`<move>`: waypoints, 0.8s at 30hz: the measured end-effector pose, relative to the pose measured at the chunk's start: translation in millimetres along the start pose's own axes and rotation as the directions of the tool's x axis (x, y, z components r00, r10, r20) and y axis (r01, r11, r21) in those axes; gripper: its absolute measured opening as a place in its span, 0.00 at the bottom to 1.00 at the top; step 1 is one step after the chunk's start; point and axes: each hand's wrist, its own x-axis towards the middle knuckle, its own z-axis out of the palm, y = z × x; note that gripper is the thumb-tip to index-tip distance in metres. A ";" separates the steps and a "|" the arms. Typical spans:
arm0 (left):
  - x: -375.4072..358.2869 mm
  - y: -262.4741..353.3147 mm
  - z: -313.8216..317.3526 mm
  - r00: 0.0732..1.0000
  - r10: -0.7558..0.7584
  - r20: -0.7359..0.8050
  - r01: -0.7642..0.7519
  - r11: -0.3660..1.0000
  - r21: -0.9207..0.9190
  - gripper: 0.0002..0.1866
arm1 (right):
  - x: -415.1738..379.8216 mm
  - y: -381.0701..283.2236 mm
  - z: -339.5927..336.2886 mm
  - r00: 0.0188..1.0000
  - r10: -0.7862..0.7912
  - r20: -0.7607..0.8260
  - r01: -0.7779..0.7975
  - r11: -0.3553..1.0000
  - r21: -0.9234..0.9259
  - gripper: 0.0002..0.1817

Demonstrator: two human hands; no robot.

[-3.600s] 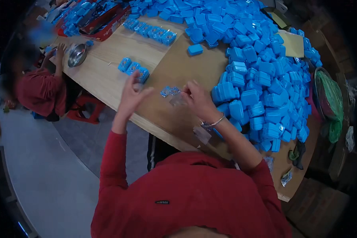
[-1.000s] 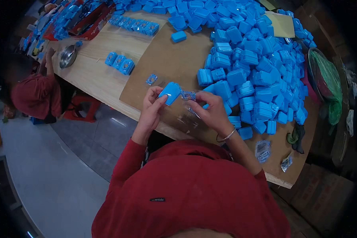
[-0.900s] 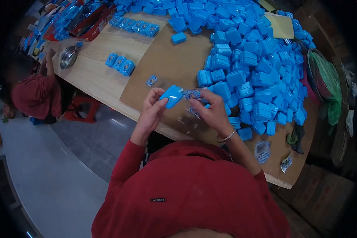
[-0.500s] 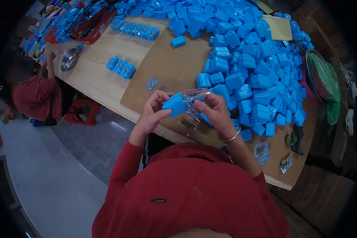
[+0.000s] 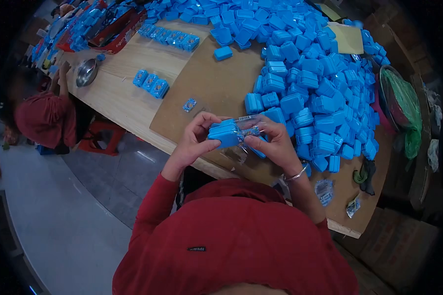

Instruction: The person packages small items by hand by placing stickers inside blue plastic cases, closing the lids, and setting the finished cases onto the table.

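Above the table's (image 5: 210, 165) near edge, the left hand (image 5: 196, 141) pinches a blue plastic case (image 5: 223, 134), now side-on against the printed bag (image 5: 251, 131) the right hand (image 5: 275, 141) pinches.

A metal bowl (image 5: 86, 73) rests on the wooden table (image 5: 115, 74) near a co-worker in red (image 5: 47, 118). A red plastic stool (image 5: 103, 140) stands on the floor; a green plastic bag (image 5: 409, 105) hangs at far right

Had 1 closed blue box (image 5: 223, 134) in my left hand (image 5: 191, 143), end against 1 clear printed bag (image 5: 251, 131) in my right hand (image 5: 280, 145).
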 end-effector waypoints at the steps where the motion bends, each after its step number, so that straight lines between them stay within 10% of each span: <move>1: -0.1 0.0 0.2 1.000 0.015 0.002 -0.015 1.000 -0.002 0.23 | -0.7 -0.4 -1.3 1.000 -0.007 0.013 0.008 1.000 -0.004 0.12; 7: -3.0 1.5 1.2 0.999 0.044 0.001 -0.044 0.999 0.010 0.24 | -11.3 -2.6 0.5 0.975 0.214 -0.055 -0.176 0.905 0.388 0.10; 17: -1.6 3.0 6.8 1.000 0.018 -0.023 -0.016 0.996 0.086 0.25 | -18.0 0.7 -6.9 0.968 0.252 0.016 -0.252 0.958 0.135 0.11; 24: 8.1 -2.9 19.0 0.994 -0.022 0.104 0.017 0.999 0.047 0.35 | -17.7 0.6 -12.9 0.999 -0.044 -0.011 0.043 0.997 -0.067 0.11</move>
